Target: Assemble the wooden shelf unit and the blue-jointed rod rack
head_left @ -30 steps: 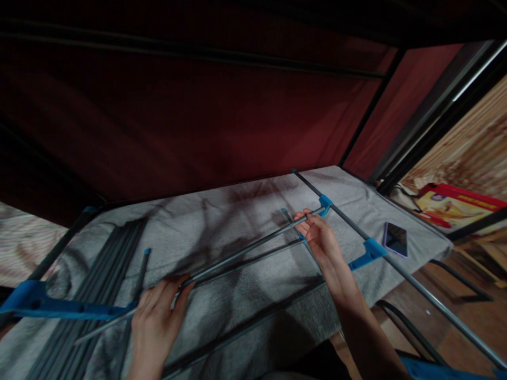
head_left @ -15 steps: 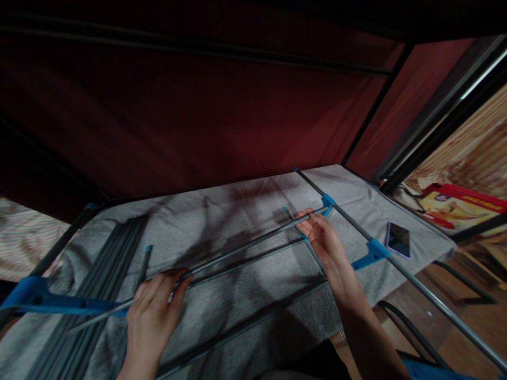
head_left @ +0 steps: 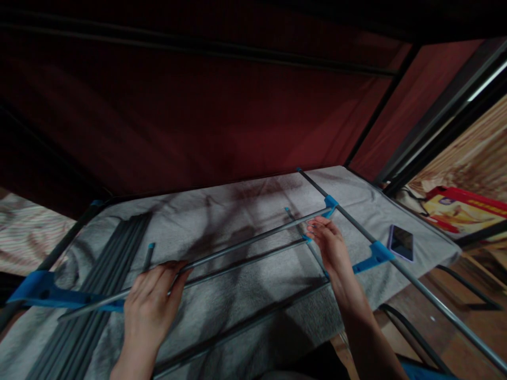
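A long grey metal tube slants across the frame above the grey blanket, its far end at a small blue plastic connector. My left hand is wrapped round this tube toward its near left end, which pokes out over a blue bracket. Just below the tube's far end, my right hand has loosely bent, parted fingers and holds nothing. A side pole carries the connector and a second blue bracket. Another tube runs below the held one.
Several grey tubes lie bundled on the blanket at left. On the right sits a phone, with a red and yellow box beyond. A dark red panel stands behind the blanket.
My right hand has come off the tube and moved slightly right and down. My left hand keeps its hold. The view has shifted a little.
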A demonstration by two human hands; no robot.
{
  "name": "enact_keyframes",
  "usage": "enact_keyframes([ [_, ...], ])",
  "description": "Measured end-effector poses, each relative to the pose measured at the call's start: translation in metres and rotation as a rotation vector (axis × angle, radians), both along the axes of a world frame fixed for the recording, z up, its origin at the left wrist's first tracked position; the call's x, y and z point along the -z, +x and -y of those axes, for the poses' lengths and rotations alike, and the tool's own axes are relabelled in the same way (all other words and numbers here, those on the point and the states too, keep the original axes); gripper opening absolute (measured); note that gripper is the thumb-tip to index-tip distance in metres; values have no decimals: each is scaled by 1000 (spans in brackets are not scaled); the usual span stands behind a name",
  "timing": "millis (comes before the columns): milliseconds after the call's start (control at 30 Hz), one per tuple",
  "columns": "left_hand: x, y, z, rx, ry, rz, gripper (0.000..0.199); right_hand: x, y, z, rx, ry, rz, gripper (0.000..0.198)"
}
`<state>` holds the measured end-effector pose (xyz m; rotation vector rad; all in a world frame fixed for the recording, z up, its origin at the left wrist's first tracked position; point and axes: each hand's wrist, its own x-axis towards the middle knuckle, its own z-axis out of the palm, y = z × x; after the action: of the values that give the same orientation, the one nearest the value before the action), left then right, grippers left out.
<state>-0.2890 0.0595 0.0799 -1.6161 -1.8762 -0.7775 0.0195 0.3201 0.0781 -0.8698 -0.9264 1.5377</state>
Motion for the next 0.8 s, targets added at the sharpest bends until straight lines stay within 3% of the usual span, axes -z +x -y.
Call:
enact_keyframes([
  [200,-7,0,-2,1,5,-44,12,26,11,-9,390,320,397,46],
  [367,-12,2,-2,1,3,-45,16,28,11,-21,320,425,392,61],
  [533,-16,6,-2,-17,-29,-20,17,21,10,-23,294,414,350,67],
  [800,-24,18,-4,-109,-105,51,13,18,16,-26,314,441,461,62],
])
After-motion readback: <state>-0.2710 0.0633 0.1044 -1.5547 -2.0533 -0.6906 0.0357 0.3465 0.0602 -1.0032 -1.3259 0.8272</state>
